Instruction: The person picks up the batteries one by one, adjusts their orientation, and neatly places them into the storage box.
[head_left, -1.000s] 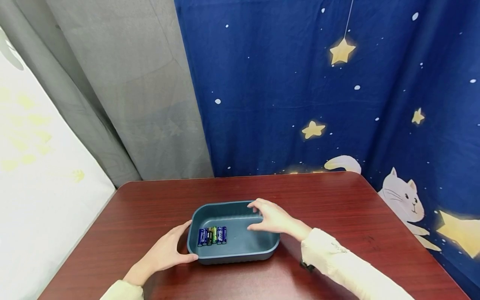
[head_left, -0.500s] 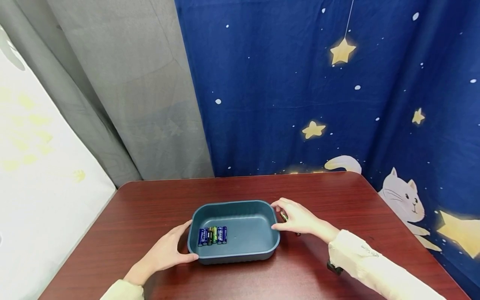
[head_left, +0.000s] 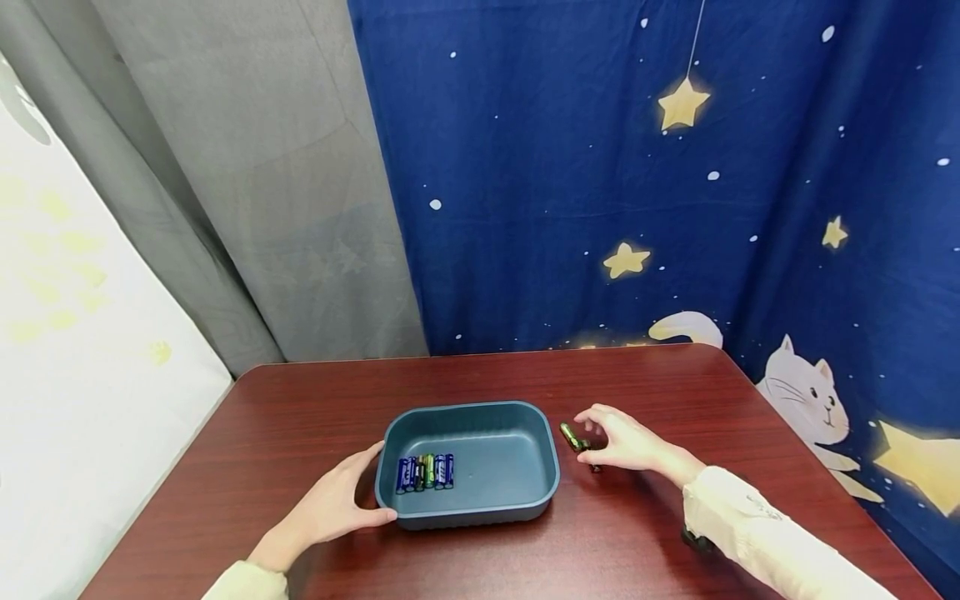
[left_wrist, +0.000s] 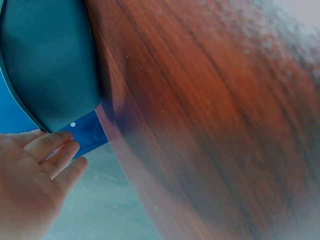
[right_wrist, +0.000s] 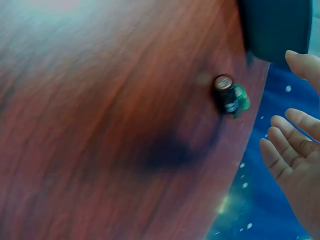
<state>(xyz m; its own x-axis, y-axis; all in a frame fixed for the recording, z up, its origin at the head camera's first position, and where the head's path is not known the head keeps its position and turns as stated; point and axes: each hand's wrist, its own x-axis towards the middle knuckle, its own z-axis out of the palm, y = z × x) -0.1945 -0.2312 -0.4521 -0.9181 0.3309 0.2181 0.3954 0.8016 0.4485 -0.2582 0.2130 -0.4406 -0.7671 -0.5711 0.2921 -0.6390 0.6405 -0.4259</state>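
In the head view, my left hand rests against the left end of a dark teal plastic bin, thumb at the front corner, fingers at the side. Its fairly straight fingers touch the bin's wall in the left wrist view. Several blue, green and dark batteries lie side by side in a row inside the bin, at its left. Right of the bin, my right hand hovers with thumb and fingers apart, holding nothing. By its fingertips lie a green battery and a black battery, the latter partly covered in the head view.
The bin stands on a reddish-brown wooden table. A grey curtain and a blue star-patterned curtain hang behind the table. A white cloth hangs at the left. A dark object shows beneath the right sleeve.
My right hand has moved right, from above the bin, past its right rim, to the batteries on the table, uncovering the green one. The left hand and bin have stayed put.
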